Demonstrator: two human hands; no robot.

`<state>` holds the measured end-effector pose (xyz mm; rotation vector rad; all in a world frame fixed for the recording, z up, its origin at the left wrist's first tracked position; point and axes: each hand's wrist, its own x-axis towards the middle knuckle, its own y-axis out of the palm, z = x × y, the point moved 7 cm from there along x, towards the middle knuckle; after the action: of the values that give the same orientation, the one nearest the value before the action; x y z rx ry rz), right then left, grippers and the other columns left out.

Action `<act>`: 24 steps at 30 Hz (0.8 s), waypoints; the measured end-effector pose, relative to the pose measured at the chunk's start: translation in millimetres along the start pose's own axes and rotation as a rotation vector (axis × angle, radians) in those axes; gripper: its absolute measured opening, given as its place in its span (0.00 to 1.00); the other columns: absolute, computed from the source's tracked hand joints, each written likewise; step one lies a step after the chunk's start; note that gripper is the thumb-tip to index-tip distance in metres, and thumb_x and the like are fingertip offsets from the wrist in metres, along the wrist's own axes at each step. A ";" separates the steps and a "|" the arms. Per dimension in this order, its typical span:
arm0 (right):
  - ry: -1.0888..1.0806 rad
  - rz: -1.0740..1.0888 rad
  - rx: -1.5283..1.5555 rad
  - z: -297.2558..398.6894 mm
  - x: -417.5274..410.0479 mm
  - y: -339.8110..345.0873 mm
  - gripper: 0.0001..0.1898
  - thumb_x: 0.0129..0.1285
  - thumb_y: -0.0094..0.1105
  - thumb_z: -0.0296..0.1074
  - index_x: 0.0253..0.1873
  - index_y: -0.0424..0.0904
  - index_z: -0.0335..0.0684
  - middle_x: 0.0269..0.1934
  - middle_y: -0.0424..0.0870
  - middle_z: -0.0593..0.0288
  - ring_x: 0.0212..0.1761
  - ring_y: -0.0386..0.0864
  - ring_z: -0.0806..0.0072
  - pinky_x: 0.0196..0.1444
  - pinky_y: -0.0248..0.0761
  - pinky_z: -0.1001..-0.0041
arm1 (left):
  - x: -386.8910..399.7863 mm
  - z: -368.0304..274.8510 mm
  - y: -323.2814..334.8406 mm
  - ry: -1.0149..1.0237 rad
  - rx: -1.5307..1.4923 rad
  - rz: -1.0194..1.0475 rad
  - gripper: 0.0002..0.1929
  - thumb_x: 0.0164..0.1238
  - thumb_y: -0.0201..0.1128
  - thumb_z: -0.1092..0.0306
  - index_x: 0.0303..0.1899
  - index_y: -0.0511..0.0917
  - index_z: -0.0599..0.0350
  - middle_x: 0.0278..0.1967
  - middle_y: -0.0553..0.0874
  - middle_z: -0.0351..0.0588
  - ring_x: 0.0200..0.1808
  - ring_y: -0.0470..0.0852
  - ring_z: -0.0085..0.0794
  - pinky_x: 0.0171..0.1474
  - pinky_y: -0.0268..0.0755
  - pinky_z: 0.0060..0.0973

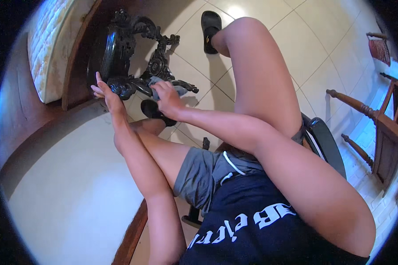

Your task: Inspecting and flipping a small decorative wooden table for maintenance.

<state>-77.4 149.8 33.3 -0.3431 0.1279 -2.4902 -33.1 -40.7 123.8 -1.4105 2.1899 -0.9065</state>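
Observation:
A dark, glossy carved piece of furniture (119,56), with scrolled legs and a round carved ornament, lies tilted on the tiled floor in front of me. My right hand (169,99) grips a grey cloth (156,85) against one of its carved legs (141,86). Over the lower end of the furniture is my left hand (106,91), its fingers apart and pointing away; whether it touches the carved wood cannot be told. Part of the cloth hangs past the leg, and the fingers of my right hand hide some of it.
A wooden bed frame (76,53) with a quilted mattress (49,43) stands at the left. Black clogs (211,31) are on my feet. A turned-leg wooden furniture piece (384,139) lies at the right. A dark chair arm (326,145) curves beside my hip.

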 end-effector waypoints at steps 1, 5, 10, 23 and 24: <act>0.003 0.005 0.007 8.6 7.7 6.4 0.30 0.46 0.51 0.19 0.60 0.75 0.34 0.53 0.77 0.50 0.53 0.73 0.52 0.58 0.68 0.64 | 2.4 1.9 -1.4 0.004 -0.030 0.006 0.33 0.80 0.30 0.36 0.75 0.61 0.42 0.71 0.57 0.59 0.70 0.60 0.47 0.73 0.51 0.44; 0.022 0.029 0.019 30.6 20.2 15.8 0.30 0.46 0.50 0.18 0.60 0.74 0.33 0.52 0.77 0.49 0.53 0.74 0.52 0.59 0.69 0.63 | 0.7 11.4 -2.1 -0.002 -0.124 0.032 0.33 0.79 0.30 0.35 0.75 0.60 0.40 0.73 0.55 0.59 0.71 0.58 0.47 0.73 0.52 0.44; -0.069 0.045 -0.021 23.2 11.0 -1.6 0.31 0.47 0.49 0.18 0.62 0.72 0.32 0.54 0.77 0.49 0.53 0.74 0.51 0.60 0.69 0.63 | -3.2 -1.0 -2.9 -0.005 0.019 -0.003 0.34 0.79 0.30 0.35 0.76 0.60 0.41 0.71 0.57 0.60 0.71 0.57 0.46 0.71 0.56 0.44; 0.072 -0.026 -0.014 -8.6 -29.9 -8.2 0.30 0.51 0.47 0.17 0.64 0.70 0.32 0.59 0.75 0.48 0.60 0.73 0.52 0.65 0.65 0.64 | -7.3 -6.5 3.8 -0.028 -0.097 0.067 0.34 0.79 0.30 0.34 0.76 0.59 0.40 0.77 0.44 0.56 0.78 0.43 0.49 0.74 0.47 0.46; 0.202 -0.065 -0.067 -22.3 -32.9 -12.1 0.29 0.52 0.47 0.18 0.63 0.72 0.32 0.58 0.76 0.48 0.59 0.73 0.53 0.64 0.66 0.64 | -6.7 -9.9 7.7 -0.039 -0.088 0.069 0.34 0.79 0.30 0.34 0.76 0.59 0.40 0.78 0.43 0.56 0.78 0.42 0.49 0.74 0.47 0.47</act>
<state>-64.8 179.2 6.9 -0.1240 0.2870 -2.5846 -41.5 -29.3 125.4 -1.3710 2.2597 -0.7611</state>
